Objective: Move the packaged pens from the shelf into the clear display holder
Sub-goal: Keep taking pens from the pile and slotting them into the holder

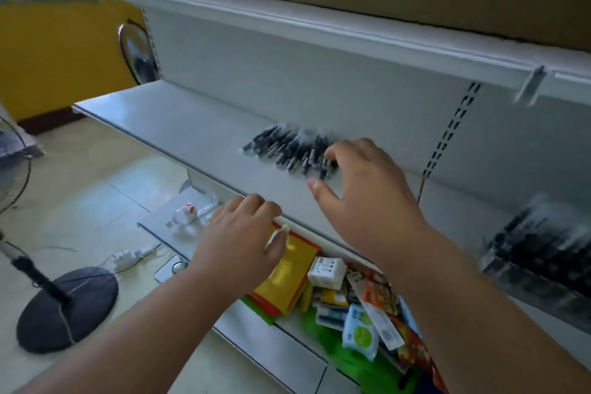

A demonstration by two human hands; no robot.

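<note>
Packaged pens [289,150] under right hand [367,189]; labels blurred, unreadable

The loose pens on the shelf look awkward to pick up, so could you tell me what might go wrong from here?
1. The pens lie in a loose pile, and the right hand reaches only its near end; some may slip from the grip.
2. The clear display holder stands at the far right and looks fairly full, so added pens may not seat.

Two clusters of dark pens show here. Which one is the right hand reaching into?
The loose pile of pens lying flat mid-shelf: the right hand has its fingertips at that pile's right end. The other pens stand in the clear holder, far right, untouched.
</note>
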